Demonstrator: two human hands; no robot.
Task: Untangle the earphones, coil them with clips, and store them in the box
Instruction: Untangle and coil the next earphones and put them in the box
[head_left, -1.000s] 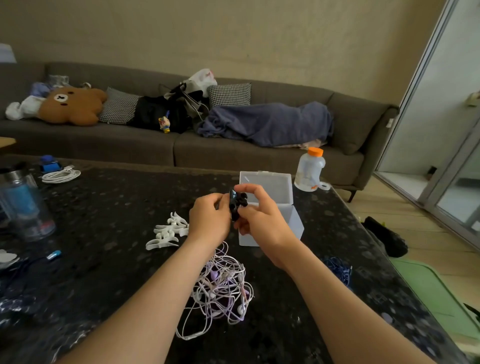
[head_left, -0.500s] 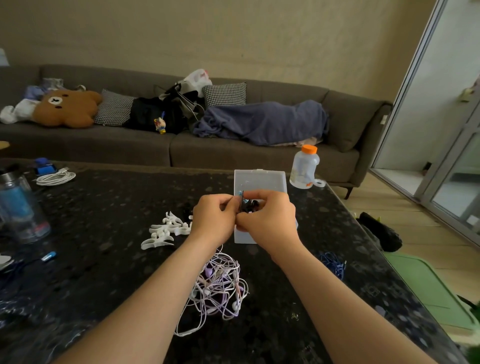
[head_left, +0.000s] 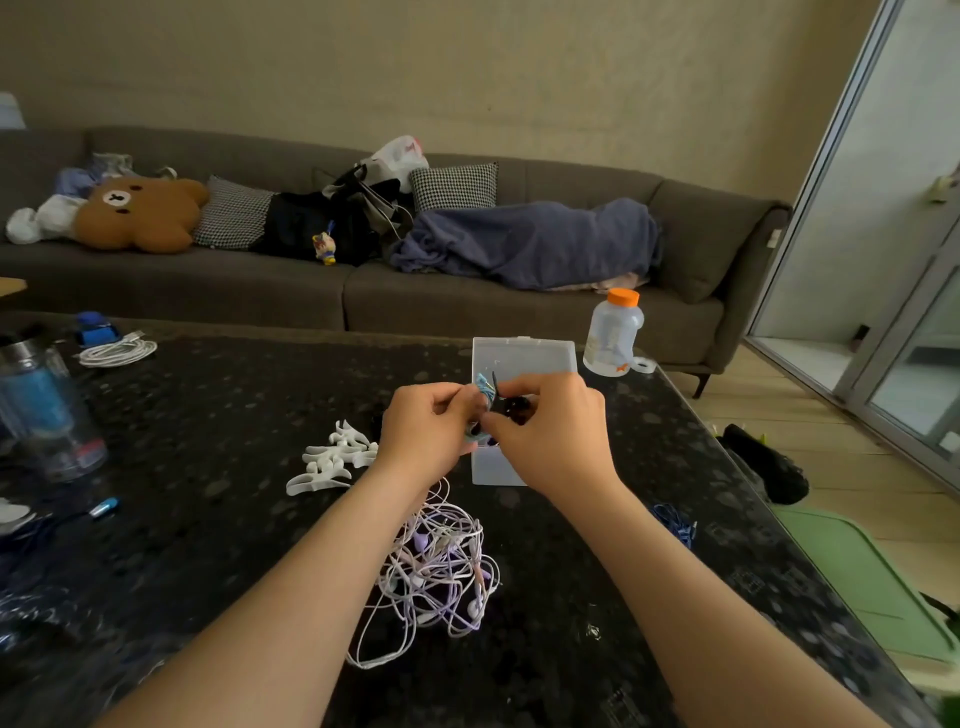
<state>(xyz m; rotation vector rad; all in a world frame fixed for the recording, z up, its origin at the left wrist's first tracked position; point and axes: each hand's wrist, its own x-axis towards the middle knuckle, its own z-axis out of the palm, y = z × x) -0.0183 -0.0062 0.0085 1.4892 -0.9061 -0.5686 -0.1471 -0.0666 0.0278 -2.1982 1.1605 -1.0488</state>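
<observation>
1. A living room: a dark speckled desk (head_left: 208, 415) stood in front of a long grey sofa (head_left: 467, 306) strewn with cushions and a blanket.
2. Both hands met above the middle of the desk. The left hand (head_left: 426, 434) and the right hand (head_left: 553, 434) each had their fingers curled, pinching one small bluish bundle of coiled earphones (head_left: 482, 392) between them. A dark clip (head_left: 513, 407) sat against the bundle at the right fingertips.
3. The bundle hung just in front of the box (head_left: 524, 358), a clear plastic one with its lid standing up at the back. The bundle's long axis ran roughly up and down. The right hand overlapped the box and was the nearer one, so storing looked like a short move forward and down.
4. The hands hid most of the box's inside, and its contents could not be told.
5. Closer to the person, a tangle of purple and white earphones (head_left: 436, 566) lay loose on the desk, not yet sorted.
6. A heap of white clips (head_left: 332, 457) lay just left of the left hand.
7. A bottle (head_left: 613, 338) with an orange cap stood beyond the box, to its right.
</observation>
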